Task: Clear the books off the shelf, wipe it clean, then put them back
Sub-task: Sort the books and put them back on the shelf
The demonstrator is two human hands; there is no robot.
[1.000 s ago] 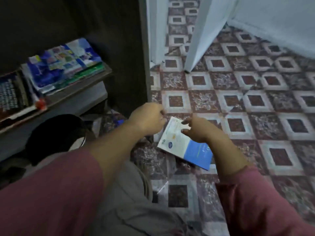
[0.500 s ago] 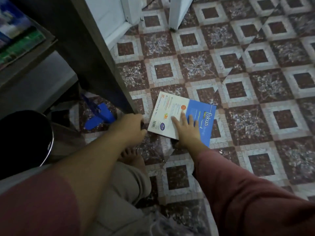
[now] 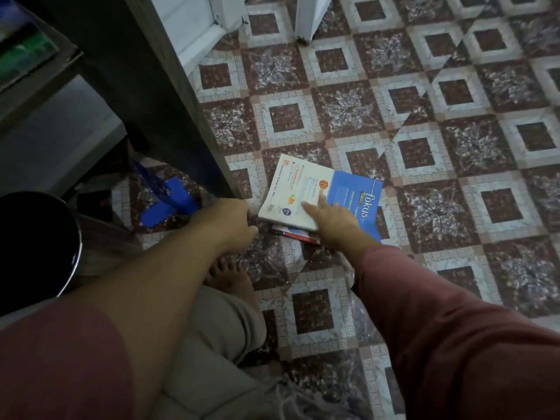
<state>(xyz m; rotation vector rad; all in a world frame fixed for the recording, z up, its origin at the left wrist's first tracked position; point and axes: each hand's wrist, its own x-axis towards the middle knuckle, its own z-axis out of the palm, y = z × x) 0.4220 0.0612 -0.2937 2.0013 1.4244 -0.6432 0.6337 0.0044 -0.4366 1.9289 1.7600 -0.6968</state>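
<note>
Head view: how do the hands sit?
— Both arms, in maroon sleeves, reach away over a bent knee and a bare foot [image 3: 230, 277]. The right hand [image 3: 333, 222] lies flat with its fingers straight, pressing on the top book [image 3: 351, 195]. The left hand [image 3: 230, 219] is curled at the stack's near-left corner. I cannot tell whether it grips anything.
— And the book?
— It is a softcover, white on the left and blue on the right, with "fokus" printed on the blue. It lies flat on the floor [image 3: 424, 116], over at least one more book whose red edge [image 3: 292, 234] shows at the near side.
— The room around it?
— The floor has patterned maroon-and-pale tiles. Left of the stack stands a dark upright panel [image 3: 145, 86], with a blue object [image 3: 169, 201] on the floor beside it. At far left is a shelf [image 3: 42, 86] with coloured books [image 3: 21, 47] lying on it. Farther off is a white door frame [image 3: 194, 25].
</note>
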